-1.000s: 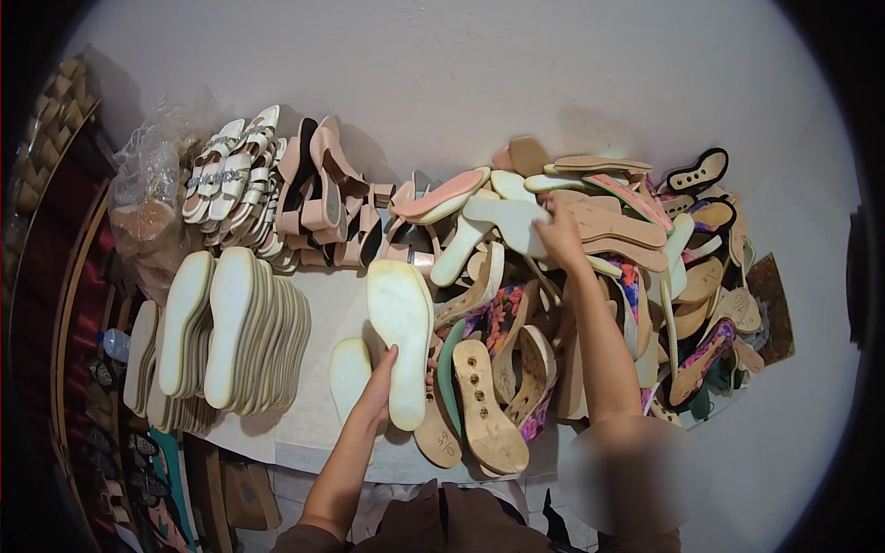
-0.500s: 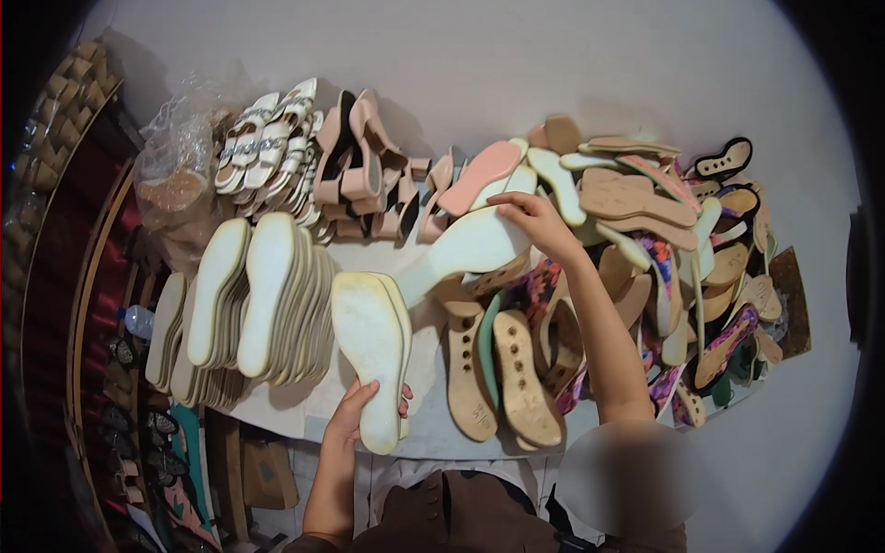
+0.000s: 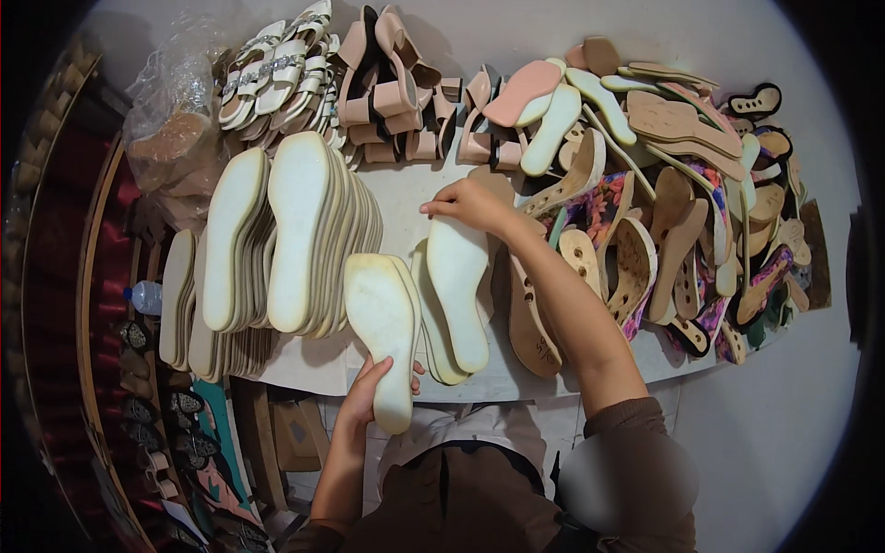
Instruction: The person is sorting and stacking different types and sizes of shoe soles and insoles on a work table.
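Observation:
My left hand (image 3: 371, 391) is closed around the narrow end of a small stack of white insoles (image 3: 380, 304) with yellowish edges, held upright at the table's front. My right hand (image 3: 468, 205) pinches the upper end of another white insole (image 3: 458, 295), which hangs to the right of the stack. Behind that one a further pale insole (image 3: 433, 346) shows in part. Just left of my left hand's stack stand tall rows of the same white insoles (image 3: 297, 230), tightly layered. Beside my right forearm lies a tan sole with holes (image 3: 533, 332).
A heap of loose soles and wedges (image 3: 682, 203) covers the table's right side. Pink block-heeled sandals (image 3: 392, 97) and white strappy sandals (image 3: 272, 78) stand at the back. A clear plastic bag (image 3: 175, 120) sits back left. Shoes fill a rack (image 3: 138, 405) at the far left.
My right hand has come nearer and left, bringing its white insole from slanted to nearly upright beside the left hand's stack. The left hand keeps its hold. The whole view has shifted.

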Motion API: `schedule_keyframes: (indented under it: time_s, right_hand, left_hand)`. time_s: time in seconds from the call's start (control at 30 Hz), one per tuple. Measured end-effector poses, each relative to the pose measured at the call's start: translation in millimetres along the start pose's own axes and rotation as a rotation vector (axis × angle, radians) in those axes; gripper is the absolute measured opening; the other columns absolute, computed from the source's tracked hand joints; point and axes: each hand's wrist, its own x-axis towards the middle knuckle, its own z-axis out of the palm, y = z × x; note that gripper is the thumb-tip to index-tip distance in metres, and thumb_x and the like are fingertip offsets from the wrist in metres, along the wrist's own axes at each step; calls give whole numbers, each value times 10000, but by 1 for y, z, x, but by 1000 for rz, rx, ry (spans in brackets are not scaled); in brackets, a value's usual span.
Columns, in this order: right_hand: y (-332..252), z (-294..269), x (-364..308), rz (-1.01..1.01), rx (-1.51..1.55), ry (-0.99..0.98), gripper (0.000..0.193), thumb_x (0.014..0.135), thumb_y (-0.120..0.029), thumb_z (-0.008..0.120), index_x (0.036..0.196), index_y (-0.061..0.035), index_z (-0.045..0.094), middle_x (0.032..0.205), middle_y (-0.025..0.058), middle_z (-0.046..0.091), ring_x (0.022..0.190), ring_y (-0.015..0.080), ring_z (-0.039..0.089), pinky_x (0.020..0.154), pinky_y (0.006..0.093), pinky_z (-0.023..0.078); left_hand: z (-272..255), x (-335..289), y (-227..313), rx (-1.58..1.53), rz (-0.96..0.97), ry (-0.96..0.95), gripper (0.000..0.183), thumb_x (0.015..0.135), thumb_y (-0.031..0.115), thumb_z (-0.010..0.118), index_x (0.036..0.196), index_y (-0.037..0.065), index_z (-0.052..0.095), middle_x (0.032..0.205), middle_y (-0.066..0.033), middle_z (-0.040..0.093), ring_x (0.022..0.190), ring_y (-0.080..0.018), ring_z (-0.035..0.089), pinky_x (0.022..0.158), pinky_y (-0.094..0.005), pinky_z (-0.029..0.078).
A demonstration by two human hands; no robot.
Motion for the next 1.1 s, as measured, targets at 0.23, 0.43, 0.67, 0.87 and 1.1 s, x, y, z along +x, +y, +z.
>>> schedule_keyframes:
  time_s: [0.23, 0.43, 0.67, 0.87, 1.1]
  right_hand:
    - [16, 55, 0, 39, -88, -5, 374, 784, -429, 586, 790, -69, 686, 709, 140, 629, 648, 292, 584, 627, 356, 460]
    - [37, 72, -10, 28, -91, 122, 299, 823, -324, 556, 882, -49, 657, 831, 158, 595, 791, 302, 558, 726, 357, 442]
    - [13, 116, -77, 170, -200, 602, 424, 826, -193, 538, 1202, -24, 437, 1160, 256, 399, 1083, 405, 382, 912, 460, 331]
    - [-27, 180, -149, 269, -407, 443, 752, 750, -241, 599, 1327, 45, 210, 1243, 330, 289, 1131, 462, 315, 986, 506, 223]
    - [-30, 187, -148, 266, -474, 419, 817, 638, -200, 614, 1312, 77, 247, 1186, 310, 362, 1004, 406, 422, 873, 448, 342]
  left_hand:
    - [-6, 4, 5, 114, -34, -59, 413, 909, 203, 372, 1258, 28, 238, 972, -188, 551, 753, -220, 577, 672, -331, 489]
    - [-1, 12, -1, 189, -46, -97, 382, 909, 158, 339, 1249, 13, 246, 996, -195, 536, 778, -226, 576, 681, -336, 494]
    - [-10, 12, -7, 188, -31, -72, 366, 922, 165, 340, 1246, 24, 249, 997, -187, 537, 773, -220, 578, 676, -330, 492]
    - [-11, 10, -3, 131, -42, -75, 349, 925, 194, 350, 1227, 31, 283, 986, -172, 545, 767, -218, 581, 675, -325, 492]
    - [-5, 11, -6, 151, -26, -109, 351, 922, 213, 369, 1217, 38, 296, 973, -161, 557, 764, -205, 590, 668, -319, 505]
